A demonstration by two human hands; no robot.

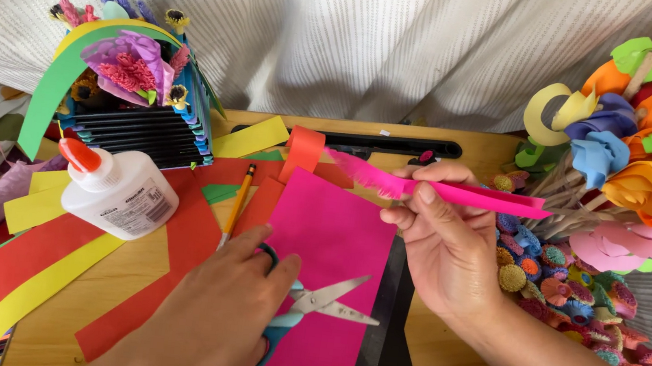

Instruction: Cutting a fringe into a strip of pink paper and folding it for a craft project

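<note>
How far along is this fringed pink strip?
Done: one end of the pink strip is already cut into a fringe. In hand: the right hand pinches the strip above the pink sheet, while the left hand rests on the scissors, blades open on the sheet. Left: the rest of the strip looks uncut. The glue bottle stands capped.

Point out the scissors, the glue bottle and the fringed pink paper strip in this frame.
scissors (333, 300): head view, on the open metal blades beside the left hand (212, 317).
glue bottle (124, 197): head view, on its white body.
fringed pink paper strip (472, 195): head view, mid-strip, pinched by the right hand (450, 246).
</note>
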